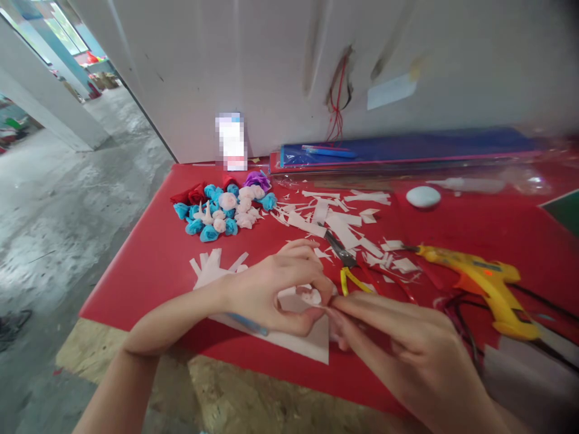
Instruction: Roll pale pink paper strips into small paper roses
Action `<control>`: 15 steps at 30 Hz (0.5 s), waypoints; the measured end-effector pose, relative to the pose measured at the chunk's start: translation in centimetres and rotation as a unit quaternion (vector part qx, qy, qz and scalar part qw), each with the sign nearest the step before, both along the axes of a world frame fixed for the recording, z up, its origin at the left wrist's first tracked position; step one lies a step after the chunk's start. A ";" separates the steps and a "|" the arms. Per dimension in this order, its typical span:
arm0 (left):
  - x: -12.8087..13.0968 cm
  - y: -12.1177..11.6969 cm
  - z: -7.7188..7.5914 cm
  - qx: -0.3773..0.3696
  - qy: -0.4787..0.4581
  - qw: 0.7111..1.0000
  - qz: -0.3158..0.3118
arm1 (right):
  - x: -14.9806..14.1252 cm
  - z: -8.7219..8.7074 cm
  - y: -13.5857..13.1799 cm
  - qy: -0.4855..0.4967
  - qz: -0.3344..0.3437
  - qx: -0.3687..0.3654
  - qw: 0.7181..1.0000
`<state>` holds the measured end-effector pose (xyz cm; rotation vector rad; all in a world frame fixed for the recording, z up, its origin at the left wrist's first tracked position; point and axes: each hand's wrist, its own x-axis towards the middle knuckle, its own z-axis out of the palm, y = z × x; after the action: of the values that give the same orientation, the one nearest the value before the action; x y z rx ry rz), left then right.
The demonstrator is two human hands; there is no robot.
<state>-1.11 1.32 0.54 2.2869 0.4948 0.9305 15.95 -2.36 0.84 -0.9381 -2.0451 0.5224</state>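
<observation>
Between thumb and fingertips, my left hand (271, 286) pinches a small pale pink paper flower (311, 295). My right hand (398, 340) meets it there, its thumb and forefinger pressed together at the flower's edge, partly hidden by the fingers. Beneath my left hand lie sheets of pale paper (298, 346) and a blue pen-like stick (248, 323). Just beyond my fingers rest pliers (346, 256) with yellow and red handles. Finished-looking paper roses (221, 208) in blue, pale pink, red and purple sit in a pile farther back on the left.
Pale paper scraps (339, 226) litter the red table (136, 265). A yellow glue gun (484, 280) with a cord lies at the right, near a white egg-shaped piece (423, 196). A blurred phone (233, 141) leans on the wall, beside wrapped blue sheets (407, 147).
</observation>
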 end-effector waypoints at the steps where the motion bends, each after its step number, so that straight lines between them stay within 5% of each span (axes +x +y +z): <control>1: 0.0 0.0 0.0 0.000 -0.007 1.000 0.001 | 0.1 0.0 0.0 0.004 0.004 -0.009 1.000; 9: 0.2 0.0 -0.3 -0.029 -0.043 0.998 0.025 | 0.0 -0.3 -0.8 -0.090 -0.048 0.102 0.990; 15: 0.3 -0.5 -0.2 -0.071 -0.033 0.995 0.058 | 0.8 -1.5 -0.9 -0.198 -0.039 0.247 0.948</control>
<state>-0.86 0.81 0.35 2.1112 0.6506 0.9921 16.74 -3.27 -0.69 -0.8532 -2.3225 -0.2446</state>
